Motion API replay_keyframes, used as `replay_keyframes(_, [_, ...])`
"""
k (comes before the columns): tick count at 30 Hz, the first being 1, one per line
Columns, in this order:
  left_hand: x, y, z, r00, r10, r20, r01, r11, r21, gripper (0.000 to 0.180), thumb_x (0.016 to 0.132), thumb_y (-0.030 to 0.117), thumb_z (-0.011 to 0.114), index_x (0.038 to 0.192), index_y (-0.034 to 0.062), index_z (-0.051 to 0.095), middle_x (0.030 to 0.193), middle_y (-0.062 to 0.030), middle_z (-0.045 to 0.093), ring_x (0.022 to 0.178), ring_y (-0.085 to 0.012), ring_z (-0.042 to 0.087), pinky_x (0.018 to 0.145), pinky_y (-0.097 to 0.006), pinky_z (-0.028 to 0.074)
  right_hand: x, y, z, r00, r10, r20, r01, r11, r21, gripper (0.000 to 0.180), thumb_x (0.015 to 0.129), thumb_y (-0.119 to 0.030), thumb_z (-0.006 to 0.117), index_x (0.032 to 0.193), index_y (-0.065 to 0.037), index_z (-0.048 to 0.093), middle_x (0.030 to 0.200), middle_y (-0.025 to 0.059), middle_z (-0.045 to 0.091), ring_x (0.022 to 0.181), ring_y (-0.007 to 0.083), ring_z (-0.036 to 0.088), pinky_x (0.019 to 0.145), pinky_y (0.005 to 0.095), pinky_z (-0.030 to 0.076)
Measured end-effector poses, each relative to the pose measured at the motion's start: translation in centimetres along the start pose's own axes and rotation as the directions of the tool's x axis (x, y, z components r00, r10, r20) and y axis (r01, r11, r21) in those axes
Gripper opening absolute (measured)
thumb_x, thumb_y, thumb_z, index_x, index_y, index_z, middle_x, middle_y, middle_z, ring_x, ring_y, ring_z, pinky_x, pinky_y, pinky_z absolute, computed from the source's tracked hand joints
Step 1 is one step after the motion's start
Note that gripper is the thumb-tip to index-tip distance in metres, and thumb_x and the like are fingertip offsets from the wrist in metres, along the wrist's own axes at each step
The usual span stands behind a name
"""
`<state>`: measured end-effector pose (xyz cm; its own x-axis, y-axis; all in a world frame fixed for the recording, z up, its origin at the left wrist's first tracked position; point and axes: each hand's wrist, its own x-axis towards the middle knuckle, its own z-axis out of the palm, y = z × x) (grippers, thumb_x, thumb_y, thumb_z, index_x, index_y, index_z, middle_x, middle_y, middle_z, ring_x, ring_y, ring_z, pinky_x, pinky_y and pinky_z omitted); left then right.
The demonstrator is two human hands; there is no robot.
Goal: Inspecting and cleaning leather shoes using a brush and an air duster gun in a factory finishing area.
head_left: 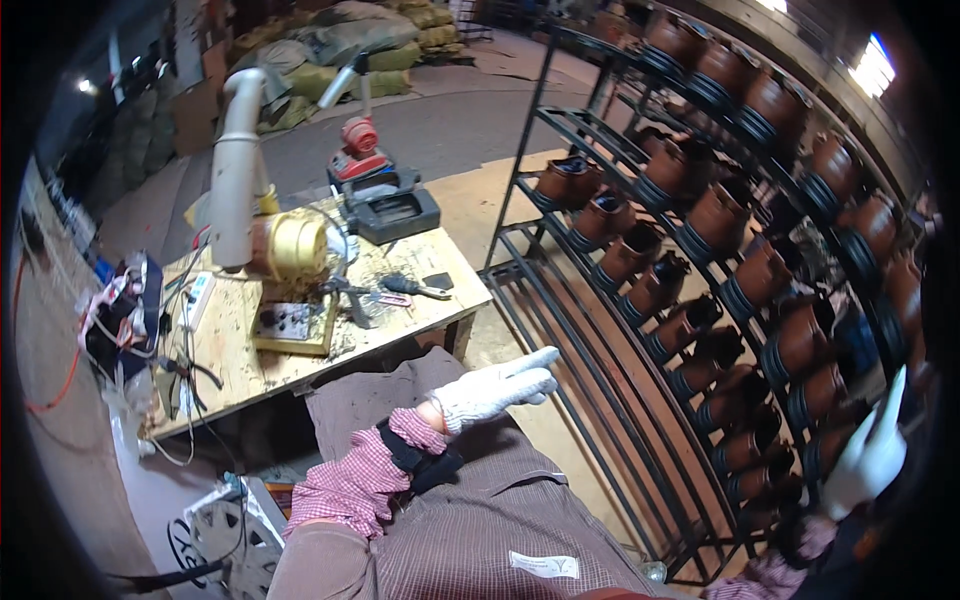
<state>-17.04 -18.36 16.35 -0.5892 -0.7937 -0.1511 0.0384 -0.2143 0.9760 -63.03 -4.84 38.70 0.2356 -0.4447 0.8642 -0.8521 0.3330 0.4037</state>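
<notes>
Two gloved hands here, both in white knit gloves and both empty. Left hand (497, 386) is stretched out flat over the lap, fingers straight and close together, aimed toward the black metal rack (560, 262), not touching anything, with a checked pink sleeve (360, 482) and a dark wrist strap (412, 458) behind it. Right hand (873, 448) is way over at the right edge, fingers up and loosely spread, right up by the lower rows of brown leather boots (700, 230) on that rack; can't tell if it's actually touching one, it's pretty warped at the rim there. The boots sit in tilted rows on the rack's curved shelves, filling most of the right side. Under the left arm there's a brownish apron (480, 520) with a small white label. Off to the left, well apart from both hands, is a scruffy wooden workbench (240, 360) with a gold-coloured motor machine (295, 245) hooked to a pale duct pipe (237, 170), a red and black machine (375, 190), and a tangle of cables (120, 320).
</notes>
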Motion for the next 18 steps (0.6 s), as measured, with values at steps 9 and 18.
replay_keyframes(9, [-5.5,-7.8,0.2,0.903,0.368,-0.219,-0.426,0.828,-0.365,0.089,0.105,0.058,0.05,0.167,0.0065,0.013,0.162,-0.019,0.038,0.141,-0.0244,0.046,0.121,-0.038,0.033,4.4,-23.2,-3.3,0.898,-0.382,-0.219,0.364,0.364,0.857,0.036,0.093,-0.002,0.061,0.125,0.014,0.065,0.107,0.019,0.072,0.091,0.029,0.068,0.083,0.0382,0.056])
replay_keyframes(18, [-15.8,-13.9,-4.1,0.561,0.237,-0.793,-0.771,-0.2,-0.605,0.096,0.095,0.086,0.029,0.158,0.0133,0.039,0.15,-0.0159,0.054,0.133,-0.0369,0.056,0.115,-0.056,0.045,0.1,-45.9,-3.7,0.215,-0.432,-0.876,0.54,-0.694,0.475,0.053,0.075,-0.012,0.072,0.127,-0.007,0.071,0.078,0.0055,0.065,0.069,0.018,0.064,0.084,0.0417,0.06])
